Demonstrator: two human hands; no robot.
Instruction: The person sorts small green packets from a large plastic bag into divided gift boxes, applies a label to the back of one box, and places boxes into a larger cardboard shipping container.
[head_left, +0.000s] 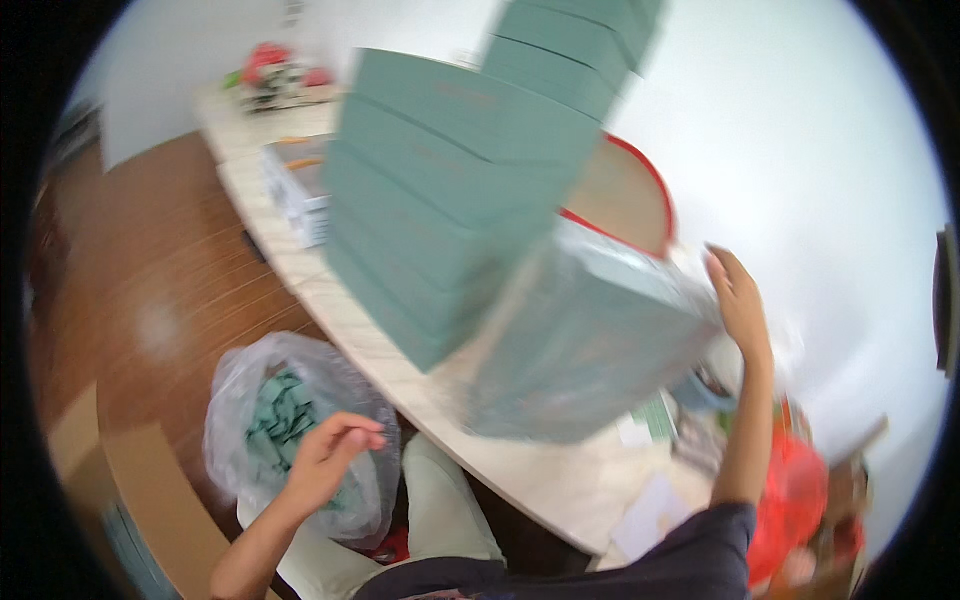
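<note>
A stack of flat green boxes or cartons in a clear plastic bag (592, 352) stands before me on the table. My right hand (739, 296) is at the bag's upper right corner, its fingers closed on the bunched film. Left of the bag rises a tall stack of green boxes (427, 202), dark seams between its layers. A further green stack (562, 52) stands behind. My left hand (330, 457), fingers loosely bent and nothing visible in them, hovers over an open clear plastic sack (232, 427) holding crumpled green pieces (281, 420). Motion blurs the scene.
The pale tabletop (525, 480) runs diagonally. A round red-rimmed object (626, 191) sits behind the bagged stack. A white box (296, 195) lies at the left, a blue container (697, 394) and a red plastic bag (791, 495) at the right. An open cardboard box (150, 487) stands at lower left.
</note>
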